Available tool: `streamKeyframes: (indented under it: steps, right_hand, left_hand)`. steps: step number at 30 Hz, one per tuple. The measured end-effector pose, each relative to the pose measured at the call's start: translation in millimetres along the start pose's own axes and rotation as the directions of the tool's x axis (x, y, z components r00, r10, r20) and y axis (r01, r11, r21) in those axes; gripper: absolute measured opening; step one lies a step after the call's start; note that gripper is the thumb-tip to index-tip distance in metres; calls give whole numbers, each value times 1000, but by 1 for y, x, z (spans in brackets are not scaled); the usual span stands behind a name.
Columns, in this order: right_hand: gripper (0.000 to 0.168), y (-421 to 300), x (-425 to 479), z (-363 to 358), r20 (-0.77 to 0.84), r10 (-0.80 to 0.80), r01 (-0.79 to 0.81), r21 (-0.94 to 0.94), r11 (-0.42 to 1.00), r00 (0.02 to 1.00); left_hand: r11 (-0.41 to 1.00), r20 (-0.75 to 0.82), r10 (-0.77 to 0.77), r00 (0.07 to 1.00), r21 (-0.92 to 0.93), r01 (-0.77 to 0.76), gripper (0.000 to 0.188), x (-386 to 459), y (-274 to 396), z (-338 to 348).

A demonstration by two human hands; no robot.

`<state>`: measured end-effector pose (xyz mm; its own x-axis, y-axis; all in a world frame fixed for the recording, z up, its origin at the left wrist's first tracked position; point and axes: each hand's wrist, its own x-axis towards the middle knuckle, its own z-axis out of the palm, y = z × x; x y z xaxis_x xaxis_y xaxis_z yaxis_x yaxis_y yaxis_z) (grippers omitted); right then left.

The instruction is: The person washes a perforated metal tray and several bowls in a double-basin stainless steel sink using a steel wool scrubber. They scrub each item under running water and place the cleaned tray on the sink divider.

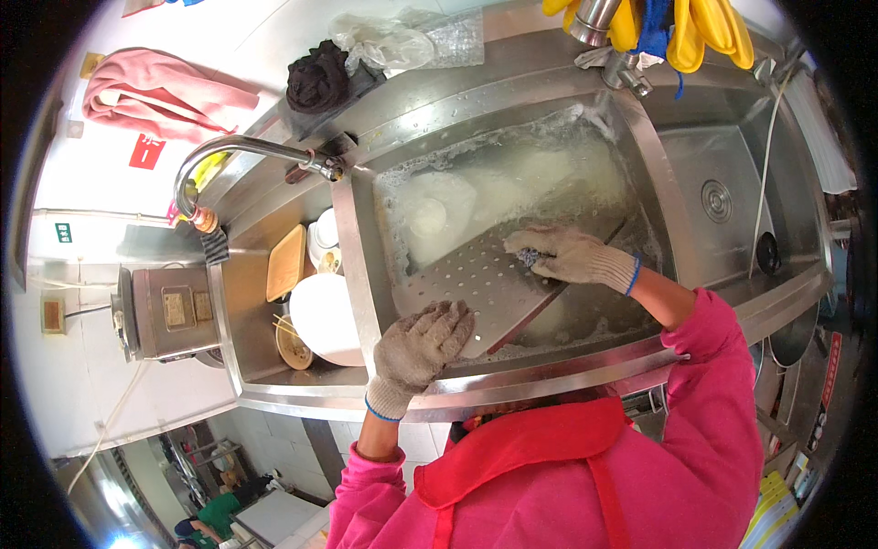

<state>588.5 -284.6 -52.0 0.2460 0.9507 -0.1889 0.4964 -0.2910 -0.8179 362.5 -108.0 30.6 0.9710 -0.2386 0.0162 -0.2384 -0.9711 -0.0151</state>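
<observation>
A flat metal sheet with rows of holes [473,274] lies aslant in the middle sink basin [658,206], partly in cloudy, sudsy water [549,178]. My right hand [573,255], in a knitted work glove, presses a steel-wool scrubber [527,257] to the sheet's upper part. Lower left, my gloved left hand [422,343] lies on the sheet's near corner, its fingers laid flat together over the surface. Under the water are pale round shapes, like dishes [429,217], blurred by the suds.
The left basin holds a white plate [326,316], a wooden tray [286,262], and a bowl with chopsticks [293,346]. A curved faucet [236,144] reaches over its rim. At right is another basin with a drain [717,200]. Yellow gloves [706,31] hang above. Behind, a person in green [218,515] bends down.
</observation>
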Motion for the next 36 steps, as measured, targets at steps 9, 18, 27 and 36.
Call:
streamKeyframes:
  steps: [9,18,27,36]
  right_hand:
    - [62,163,44,29,-257,834,-872,-123,474,489]
    - [56,188,28,40,-353,692,-748,-517,417,630]
    - [56,246,83,86,-268,815,-762,-579,290,514]
    - [63,169,54,61,-184,542,-553,-499,667,820]
  left_hand:
    - [842,-245,-448,860,-440,313,43,-4,20,35]
    - [-430,591,-762,264,-767,477,46,25,-15,115]
    - [-822,586,-529,614,-533,-200,38,11,-65,249]
    - [-673,718,-663,210,-695,252,47,23,-22,145]
